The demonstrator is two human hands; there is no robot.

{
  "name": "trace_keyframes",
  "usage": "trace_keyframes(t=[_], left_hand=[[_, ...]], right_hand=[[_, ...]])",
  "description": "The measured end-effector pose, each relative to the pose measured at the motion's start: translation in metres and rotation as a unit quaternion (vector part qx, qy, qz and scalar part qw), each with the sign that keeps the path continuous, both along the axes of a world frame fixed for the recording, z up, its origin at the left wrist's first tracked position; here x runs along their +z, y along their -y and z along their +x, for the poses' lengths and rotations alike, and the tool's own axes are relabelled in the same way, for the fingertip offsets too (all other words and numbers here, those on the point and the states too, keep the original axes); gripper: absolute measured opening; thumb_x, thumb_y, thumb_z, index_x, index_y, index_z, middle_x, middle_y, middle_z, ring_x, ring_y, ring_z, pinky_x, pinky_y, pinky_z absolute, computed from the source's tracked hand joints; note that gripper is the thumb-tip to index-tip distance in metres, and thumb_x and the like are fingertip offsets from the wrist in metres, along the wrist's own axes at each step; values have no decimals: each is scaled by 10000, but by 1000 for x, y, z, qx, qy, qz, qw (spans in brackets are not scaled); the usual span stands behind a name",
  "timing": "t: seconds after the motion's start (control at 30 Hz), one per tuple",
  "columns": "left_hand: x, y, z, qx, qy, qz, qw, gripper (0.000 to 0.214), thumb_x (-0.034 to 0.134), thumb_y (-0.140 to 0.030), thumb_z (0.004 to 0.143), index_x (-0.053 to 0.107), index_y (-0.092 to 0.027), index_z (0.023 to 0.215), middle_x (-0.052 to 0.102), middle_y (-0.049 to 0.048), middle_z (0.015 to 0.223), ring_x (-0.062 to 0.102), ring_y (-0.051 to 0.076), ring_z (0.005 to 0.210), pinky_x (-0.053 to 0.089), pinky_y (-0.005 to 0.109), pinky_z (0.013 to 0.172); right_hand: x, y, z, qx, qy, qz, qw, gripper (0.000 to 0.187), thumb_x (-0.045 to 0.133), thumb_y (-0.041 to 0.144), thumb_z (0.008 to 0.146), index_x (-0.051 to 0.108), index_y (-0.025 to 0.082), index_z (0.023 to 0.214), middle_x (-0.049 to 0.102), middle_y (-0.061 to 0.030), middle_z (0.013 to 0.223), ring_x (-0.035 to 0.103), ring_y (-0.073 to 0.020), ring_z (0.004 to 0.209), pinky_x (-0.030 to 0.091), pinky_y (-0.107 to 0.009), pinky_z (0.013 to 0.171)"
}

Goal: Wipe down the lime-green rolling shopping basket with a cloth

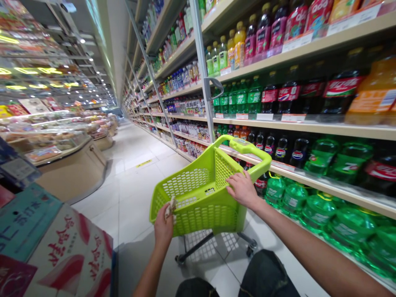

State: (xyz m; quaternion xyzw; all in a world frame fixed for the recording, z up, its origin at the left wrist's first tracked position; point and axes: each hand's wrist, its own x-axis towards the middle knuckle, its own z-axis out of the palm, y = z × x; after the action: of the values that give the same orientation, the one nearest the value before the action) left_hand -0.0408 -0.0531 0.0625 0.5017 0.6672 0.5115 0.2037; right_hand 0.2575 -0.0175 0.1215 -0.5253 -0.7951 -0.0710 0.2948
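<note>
Evidently, the right hand (243,189) clasps the cart (210,212), presumably steadying it; the left hand (163,226) pinches a cloth (170,208) at its edge.

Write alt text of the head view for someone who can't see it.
A person's left hand holds a crumpled pale cloth at the edge of a lime-green shopping cart, while the right hand rests on the cart near its handle. Shelves of soft-drink bottles line the right of the supermarket aisle.
</note>
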Motion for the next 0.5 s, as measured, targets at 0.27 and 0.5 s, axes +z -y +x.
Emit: trace_keyframes(t=[0.27,0.5], left_hand=[[54,35,85,-165,451,-54,876,404,626,-375,592,585,-184,946,653,64,988,616,205,875,494,304,737],[40,38,75,-237,322,-178,899,329,705,-303,532,603,-153,806,674,18,739,607,141,647,469,230,588]], right_hand=[[-23,37,-73,238,-388,-251,854,555,600,242,648,464,171,1181,550,-75,1151,517,-206,1027,417,-345,859],[-51,31,-52,78,-536,-274,795,194,441,117,615,565,173,753,612,16,694,565,-144,680,459,-258,647]])
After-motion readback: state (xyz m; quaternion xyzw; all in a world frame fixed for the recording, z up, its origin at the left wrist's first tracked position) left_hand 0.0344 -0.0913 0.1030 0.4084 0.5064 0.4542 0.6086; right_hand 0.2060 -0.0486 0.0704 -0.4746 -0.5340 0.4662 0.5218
